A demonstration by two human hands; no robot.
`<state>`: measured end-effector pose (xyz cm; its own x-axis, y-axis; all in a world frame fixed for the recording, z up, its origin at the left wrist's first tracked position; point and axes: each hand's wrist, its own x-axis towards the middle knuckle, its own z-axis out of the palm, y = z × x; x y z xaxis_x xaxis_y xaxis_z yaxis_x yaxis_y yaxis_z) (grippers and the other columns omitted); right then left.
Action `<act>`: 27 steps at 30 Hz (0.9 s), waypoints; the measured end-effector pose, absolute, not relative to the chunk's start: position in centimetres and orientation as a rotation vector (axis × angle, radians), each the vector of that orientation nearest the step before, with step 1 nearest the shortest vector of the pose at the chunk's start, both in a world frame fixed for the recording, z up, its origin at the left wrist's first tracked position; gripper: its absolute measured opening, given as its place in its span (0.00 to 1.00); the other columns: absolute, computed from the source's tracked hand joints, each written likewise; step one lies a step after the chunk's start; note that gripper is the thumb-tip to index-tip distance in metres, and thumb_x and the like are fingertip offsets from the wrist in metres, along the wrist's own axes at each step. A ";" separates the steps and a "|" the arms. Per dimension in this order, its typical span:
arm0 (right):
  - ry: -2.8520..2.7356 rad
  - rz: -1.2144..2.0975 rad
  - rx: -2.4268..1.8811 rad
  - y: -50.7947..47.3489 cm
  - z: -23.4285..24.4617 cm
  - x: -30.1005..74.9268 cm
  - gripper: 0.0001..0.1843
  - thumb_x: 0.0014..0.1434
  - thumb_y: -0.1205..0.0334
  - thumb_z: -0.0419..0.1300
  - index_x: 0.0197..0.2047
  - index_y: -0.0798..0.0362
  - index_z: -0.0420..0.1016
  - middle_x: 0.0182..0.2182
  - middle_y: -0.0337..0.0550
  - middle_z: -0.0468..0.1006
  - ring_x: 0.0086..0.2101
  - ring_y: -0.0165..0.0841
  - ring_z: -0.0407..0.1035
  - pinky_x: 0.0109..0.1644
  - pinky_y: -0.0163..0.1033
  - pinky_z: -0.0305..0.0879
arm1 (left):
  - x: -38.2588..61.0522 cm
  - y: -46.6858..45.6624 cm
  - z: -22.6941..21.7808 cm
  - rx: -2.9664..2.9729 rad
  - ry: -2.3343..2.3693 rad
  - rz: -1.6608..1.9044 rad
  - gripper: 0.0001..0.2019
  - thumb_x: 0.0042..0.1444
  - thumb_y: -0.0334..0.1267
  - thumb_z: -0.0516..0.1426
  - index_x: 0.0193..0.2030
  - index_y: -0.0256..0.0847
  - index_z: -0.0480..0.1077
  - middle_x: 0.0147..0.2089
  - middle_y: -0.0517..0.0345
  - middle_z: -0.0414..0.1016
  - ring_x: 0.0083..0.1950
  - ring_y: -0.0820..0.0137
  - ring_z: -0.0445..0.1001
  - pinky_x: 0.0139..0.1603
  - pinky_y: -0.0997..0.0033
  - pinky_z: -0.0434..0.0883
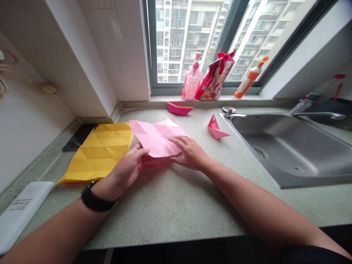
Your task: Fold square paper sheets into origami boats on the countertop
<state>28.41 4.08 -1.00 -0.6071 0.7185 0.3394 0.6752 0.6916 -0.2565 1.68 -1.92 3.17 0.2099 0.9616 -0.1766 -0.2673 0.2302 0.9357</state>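
Note:
A creased sheet of pink paper [158, 137] is held just above the counter, with a darker pink layer showing blurred beneath its near edge. My left hand [133, 161] pinches the sheet's near left corner between thumb and fingers. On the right edge lies my right hand [189, 152], its fingers spread over the top and the thumb apart below. To the left, a creased yellow sheet [106, 150] rests on the counter with a reddish edge under it. A magenta paper boat [180, 109] stands behind the pink sheet, and a pink folded paper boat [216, 129] sits to its right.
A steel sink [277, 146] with a faucet [319, 114] takes up the right side. On the windowsill stand a pink pump bottle [191, 82], a red bag [216, 79] and an orange-white bottle [250, 79]. A dark flat device [79, 137] and a white power bank [26, 212] lie left.

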 end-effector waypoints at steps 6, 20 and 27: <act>-2.563 0.210 -1.083 5.2 -1.1 29.7 0.18 0.71 0.67 0.61 0.58 0.45 0.87 0.56 0.49 0.87 0.55 0.45 0.81 0.62 0.54 0.76 | 0.6 -3.5 5.2 1.273 0.731 0.467 0.27 0.66 0.66 0.67 0.42 0.40 0.79 0.50 0.44 0.86 0.46 0.60 0.87 0.42 0.66 0.84; -2.591 0.899 -0.983 6.0 2.4 33.7 0.16 0.63 0.68 0.67 0.51 0.45 0.89 0.55 0.42 0.90 0.54 0.42 0.83 0.65 0.48 0.76 | -3.1 1.0 2.4 2.574 1.188 0.519 0.19 0.67 0.27 0.55 0.57 0.44 0.82 0.66 0.47 0.83 0.68 0.53 0.79 0.76 0.42 0.70; -2.489 1.033 -1.203 5.7 3.3 34.6 0.14 0.68 0.58 0.64 0.51 0.42 0.92 0.50 0.42 0.91 0.50 0.49 0.85 0.56 0.51 0.82 | -3.9 0.4 2.1 2.604 1.047 0.210 0.16 0.67 0.36 0.63 0.60 0.48 0.82 0.71 0.49 0.80 0.73 0.52 0.75 0.84 0.37 0.56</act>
